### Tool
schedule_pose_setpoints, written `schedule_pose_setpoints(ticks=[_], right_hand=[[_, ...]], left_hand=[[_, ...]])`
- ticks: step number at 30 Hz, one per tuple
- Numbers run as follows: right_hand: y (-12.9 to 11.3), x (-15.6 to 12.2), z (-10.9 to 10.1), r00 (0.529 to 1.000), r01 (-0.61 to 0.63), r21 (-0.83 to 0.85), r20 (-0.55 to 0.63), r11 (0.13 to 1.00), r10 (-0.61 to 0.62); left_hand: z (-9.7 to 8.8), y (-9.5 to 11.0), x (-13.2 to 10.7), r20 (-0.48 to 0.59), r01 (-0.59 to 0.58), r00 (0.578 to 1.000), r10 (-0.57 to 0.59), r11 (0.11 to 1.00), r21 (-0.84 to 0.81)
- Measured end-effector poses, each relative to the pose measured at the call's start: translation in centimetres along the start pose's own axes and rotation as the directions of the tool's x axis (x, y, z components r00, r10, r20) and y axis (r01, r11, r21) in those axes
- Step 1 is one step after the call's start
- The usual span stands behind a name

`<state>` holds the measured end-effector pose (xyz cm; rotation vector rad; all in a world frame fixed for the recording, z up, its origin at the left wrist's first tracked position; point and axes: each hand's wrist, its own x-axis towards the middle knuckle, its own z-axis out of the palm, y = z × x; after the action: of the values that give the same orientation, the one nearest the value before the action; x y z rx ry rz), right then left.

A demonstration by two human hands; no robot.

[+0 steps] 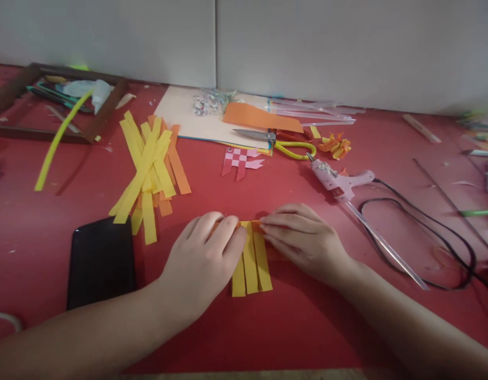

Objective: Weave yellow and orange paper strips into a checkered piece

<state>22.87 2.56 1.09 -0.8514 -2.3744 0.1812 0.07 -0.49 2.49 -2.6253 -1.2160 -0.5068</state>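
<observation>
A small checked fish of woven pink and red paper [239,159] lies on the red tabletop [212,338], and directly on my side of it are three flat, straight yellow paper strips [249,264], set side by side with their near ends pointing towards me. At their far ends, the ends closest to the fish, a narrow orange paper strip [256,223] shows across them. These papers lie between my two hands. My left hand [210,253], nearer me than the fish and a little to its left, arches over the left part, fingers bent and close together, covering some of the yellow. My right hand [311,243], nearer me than the fish and to its right, has its fingers drawn together, tips touching the orange strip's right end. I cannot tell whether either hand pinches the paper or only presses it, since the undersides are hidden. Left of the fish lies a crossed heap of loose yellow and orange paper strips [146,163]; left of it and nearer me, a flat black rectangular phone [101,261]. Right of the fish rests a pale pink glue gun [338,182], and just beyond the fish, scissors with yellow and red handles [297,150].
</observation>
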Motion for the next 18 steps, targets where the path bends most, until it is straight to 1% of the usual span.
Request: schedule_pose_setpoints(ticks=[4,8,10,14,18], right_hand=[[-0.21,0.25,0.23,1.0,0.018,-0.014,0.002,1.0,-0.018],[-0.38,0.3,0.39,1.0,0.026,-0.029,-0.006,0.999,-0.026],[-0.43,0.21,0.3,1.0,0.019,-0.029,-0.004,0.999,-0.019],[-0.41,-0.07,-0.19,0.999,-0.036,-0.026,-0.019,0.999,0.036],[-0.28,-0.22,-0.44,1.0,-0.024,-0.026,-0.016,0.999,0.023]], left_hand=[[-0.06,0.0,-0.01,0.003,-0.028,1.0,0.028,1.0,0.001],[-0.03,-0.04,-0.16,-0.023,-0.046,0.999,0.046,0.999,0.006],[-0.06,-0.04,-0.21,-0.022,-0.05,0.998,0.051,0.999,0.015],[-0.16,0.05,-0.19,0.008,-0.069,0.998,0.069,0.997,0.02],[-0.07,0.19,-0.16,-0.001,-0.07,0.998,0.07,0.998,0.004]])
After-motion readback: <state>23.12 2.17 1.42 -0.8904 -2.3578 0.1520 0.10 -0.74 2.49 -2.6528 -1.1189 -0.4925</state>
